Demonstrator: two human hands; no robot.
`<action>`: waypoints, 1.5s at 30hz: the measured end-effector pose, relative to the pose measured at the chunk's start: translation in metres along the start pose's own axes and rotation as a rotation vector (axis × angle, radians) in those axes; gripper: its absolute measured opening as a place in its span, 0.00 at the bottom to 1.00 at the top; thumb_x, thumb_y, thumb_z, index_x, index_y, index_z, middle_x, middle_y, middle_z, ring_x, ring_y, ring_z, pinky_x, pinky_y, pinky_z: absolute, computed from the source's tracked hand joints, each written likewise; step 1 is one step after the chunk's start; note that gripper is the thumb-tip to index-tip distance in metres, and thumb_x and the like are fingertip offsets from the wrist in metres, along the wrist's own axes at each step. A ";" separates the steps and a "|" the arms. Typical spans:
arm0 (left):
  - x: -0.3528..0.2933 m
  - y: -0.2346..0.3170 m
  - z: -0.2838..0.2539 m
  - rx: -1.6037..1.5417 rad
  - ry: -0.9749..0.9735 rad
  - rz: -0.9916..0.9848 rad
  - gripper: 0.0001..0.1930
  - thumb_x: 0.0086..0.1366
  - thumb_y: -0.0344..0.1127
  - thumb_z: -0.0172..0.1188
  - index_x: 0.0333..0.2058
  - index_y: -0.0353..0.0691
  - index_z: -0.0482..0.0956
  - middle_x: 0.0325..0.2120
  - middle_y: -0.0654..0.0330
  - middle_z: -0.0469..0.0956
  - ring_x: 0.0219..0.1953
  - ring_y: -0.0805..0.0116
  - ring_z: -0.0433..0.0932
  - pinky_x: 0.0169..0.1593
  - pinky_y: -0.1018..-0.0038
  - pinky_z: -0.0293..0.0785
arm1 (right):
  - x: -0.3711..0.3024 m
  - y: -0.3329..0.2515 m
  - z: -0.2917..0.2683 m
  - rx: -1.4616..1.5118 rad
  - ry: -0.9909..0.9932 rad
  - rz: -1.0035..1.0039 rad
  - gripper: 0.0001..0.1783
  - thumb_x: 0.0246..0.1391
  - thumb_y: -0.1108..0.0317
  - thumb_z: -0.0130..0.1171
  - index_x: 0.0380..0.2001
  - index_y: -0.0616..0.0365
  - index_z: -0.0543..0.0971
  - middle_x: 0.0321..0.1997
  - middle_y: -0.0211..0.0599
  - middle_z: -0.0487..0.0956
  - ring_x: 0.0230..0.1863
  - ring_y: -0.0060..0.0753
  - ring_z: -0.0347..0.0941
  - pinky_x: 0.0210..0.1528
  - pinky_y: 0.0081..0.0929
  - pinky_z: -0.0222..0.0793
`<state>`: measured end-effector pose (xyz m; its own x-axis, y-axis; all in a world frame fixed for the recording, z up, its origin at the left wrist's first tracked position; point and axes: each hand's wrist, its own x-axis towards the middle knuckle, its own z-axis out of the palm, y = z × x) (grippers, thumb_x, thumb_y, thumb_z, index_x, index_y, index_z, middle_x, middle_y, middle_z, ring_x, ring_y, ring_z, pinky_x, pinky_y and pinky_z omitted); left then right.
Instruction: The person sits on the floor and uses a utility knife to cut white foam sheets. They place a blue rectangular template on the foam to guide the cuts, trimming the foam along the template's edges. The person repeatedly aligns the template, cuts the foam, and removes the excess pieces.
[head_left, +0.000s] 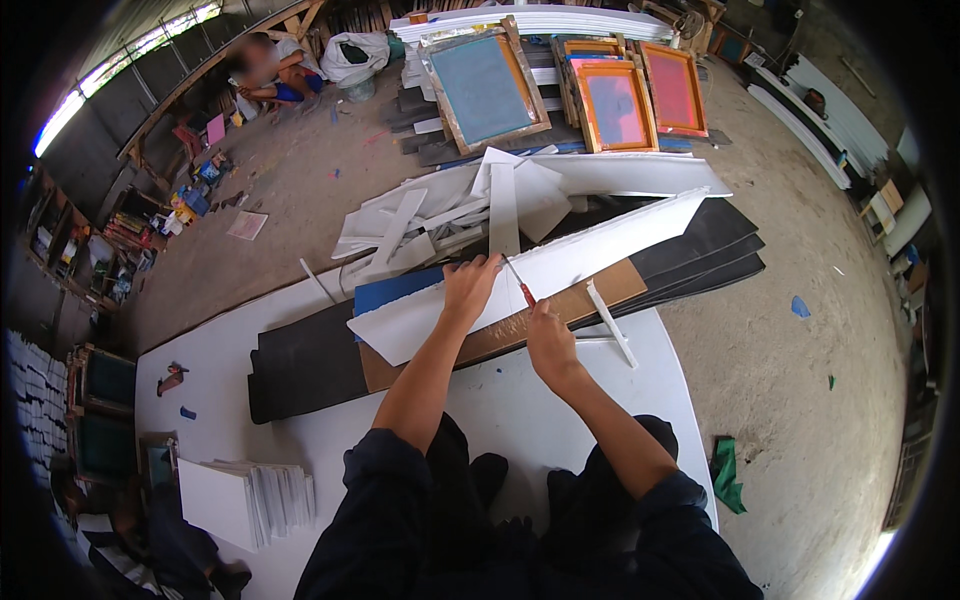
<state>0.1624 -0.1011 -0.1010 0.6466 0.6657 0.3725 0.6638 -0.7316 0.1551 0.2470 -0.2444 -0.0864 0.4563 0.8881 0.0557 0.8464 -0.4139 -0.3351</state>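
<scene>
A long white foam board [600,240] with rough edges lies slanted over a brown board [610,290]. My left hand [470,287] grips it near the middle, fingers bent over its far edge. My right hand [550,338] is closed round the red handle of a knife [526,293]. The knife's thin blade points up and left across the white board, its tip close to my left fingertips. Under the brown board are dark grey sheets [300,365] and a blue piece [375,305]. A narrow white strip [612,325] lies by my right hand.
Beyond the board is a heap of white offcuts [430,215]. Framed screens [485,85] lean on stacked material behind it. A large white sheet [220,400] is underfoot, bearing a stack of white pieces [245,500] and a red-handled tool [172,378]. Another person [275,75] sits far left.
</scene>
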 end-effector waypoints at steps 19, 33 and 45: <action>-0.009 0.007 0.004 0.110 0.023 0.055 0.10 0.58 0.40 0.53 0.37 0.46 0.67 0.26 0.63 0.75 0.28 0.61 0.77 0.28 0.62 0.71 | 0.009 -0.005 -0.003 0.234 -0.170 0.101 0.10 0.54 0.70 0.42 0.36 0.68 0.64 0.30 0.57 0.76 0.37 0.56 0.75 0.37 0.46 0.72; -0.009 0.000 -0.002 -0.038 -0.109 0.094 0.10 0.59 0.41 0.53 0.37 0.47 0.67 0.36 0.64 0.75 0.43 0.65 0.74 0.38 0.54 0.62 | 0.043 -0.003 0.026 0.009 -0.437 -0.032 0.17 0.53 0.67 0.43 0.42 0.69 0.62 0.38 0.60 0.75 0.42 0.53 0.74 0.44 0.40 0.70; 0.008 -0.003 0.018 -0.039 -0.011 -0.042 0.13 0.48 0.43 0.62 0.29 0.43 0.76 0.25 0.61 0.78 0.28 0.61 0.78 0.33 0.66 0.71 | 0.021 -0.007 0.031 0.262 -0.353 0.167 0.15 0.56 0.65 0.39 0.43 0.63 0.63 0.40 0.60 0.75 0.45 0.56 0.72 0.48 0.43 0.66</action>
<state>0.1727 -0.0909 -0.1144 0.6226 0.6975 0.3547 0.6758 -0.7078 0.2057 0.2421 -0.2164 -0.1120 0.4206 0.8462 -0.3272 0.6508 -0.5327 -0.5410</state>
